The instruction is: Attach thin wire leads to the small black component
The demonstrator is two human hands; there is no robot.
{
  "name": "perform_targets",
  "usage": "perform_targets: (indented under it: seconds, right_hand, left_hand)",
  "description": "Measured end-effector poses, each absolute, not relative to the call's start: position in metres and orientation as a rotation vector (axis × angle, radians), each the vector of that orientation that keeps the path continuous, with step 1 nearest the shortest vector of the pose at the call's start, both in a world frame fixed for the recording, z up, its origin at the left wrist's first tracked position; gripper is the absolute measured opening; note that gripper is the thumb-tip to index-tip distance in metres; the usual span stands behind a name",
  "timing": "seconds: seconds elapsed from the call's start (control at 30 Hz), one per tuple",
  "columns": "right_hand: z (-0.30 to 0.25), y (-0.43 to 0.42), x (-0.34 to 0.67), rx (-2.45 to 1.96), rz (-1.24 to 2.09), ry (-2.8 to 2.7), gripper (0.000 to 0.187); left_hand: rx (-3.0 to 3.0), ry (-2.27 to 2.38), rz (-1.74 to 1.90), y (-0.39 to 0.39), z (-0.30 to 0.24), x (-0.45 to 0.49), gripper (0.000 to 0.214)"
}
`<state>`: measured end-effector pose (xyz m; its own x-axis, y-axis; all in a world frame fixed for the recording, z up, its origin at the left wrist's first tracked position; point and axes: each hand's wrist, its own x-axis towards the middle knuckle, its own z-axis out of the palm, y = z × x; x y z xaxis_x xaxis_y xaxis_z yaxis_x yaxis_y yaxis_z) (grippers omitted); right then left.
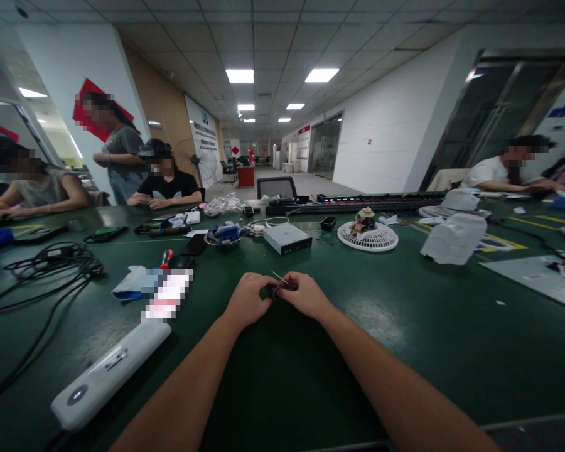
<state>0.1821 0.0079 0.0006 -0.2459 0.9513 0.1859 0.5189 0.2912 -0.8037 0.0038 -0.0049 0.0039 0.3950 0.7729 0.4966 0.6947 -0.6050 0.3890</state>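
My left hand point(251, 298) is closed, with thumb and fingers pinching a small dark round part point(274, 292) just above the green table. Facing it, my right hand point(304, 294) is also closed, its fingertips against the same dark part. A thin, light metal rod point(278, 277) sticks up and to the left from the right fingertips. Its lower end is hidden, so I cannot tell whether it belongs to the dark part. Beyond the hands stands a grey-white optical disc drive point(286, 237) with a black front.
A white power strip point(110, 373) lies front left near a blurred bright panel point(168, 295), a red-handled tool point(167, 258) and a coiled black cable point(51, 267). A white fan grille point(367, 236) and white plastic housing point(456, 240) stand right. Several people sit or stand around.
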Motion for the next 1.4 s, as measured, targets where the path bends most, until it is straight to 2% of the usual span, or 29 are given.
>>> perform_targets:
  seconds: [0.2,0.43,0.83,1.4]
  right_hand:
    - [-0.003,0.011,0.184,-1.382,0.636,-1.771,0.023]
    - [0.006,0.008,0.191,-1.439,0.365,-1.98,0.012]
    - [0.014,0.003,0.192,-1.498,0.217,-2.204,0.014]
    - [0.016,0.0,0.189,-1.53,0.232,-2.245,0.016]
  left_hand:
    - [2.473,1.541,1.004,-0.004,0.003,0.008,0.024]
    - [2.281,1.743,1.069,0.0,0.001,0.0,0.022]
    - [2.408,1.644,0.989,-0.001,0.0,0.003,0.022]
    - [2.442,1.671,0.987,-0.001,0.0,0.002,0.026]
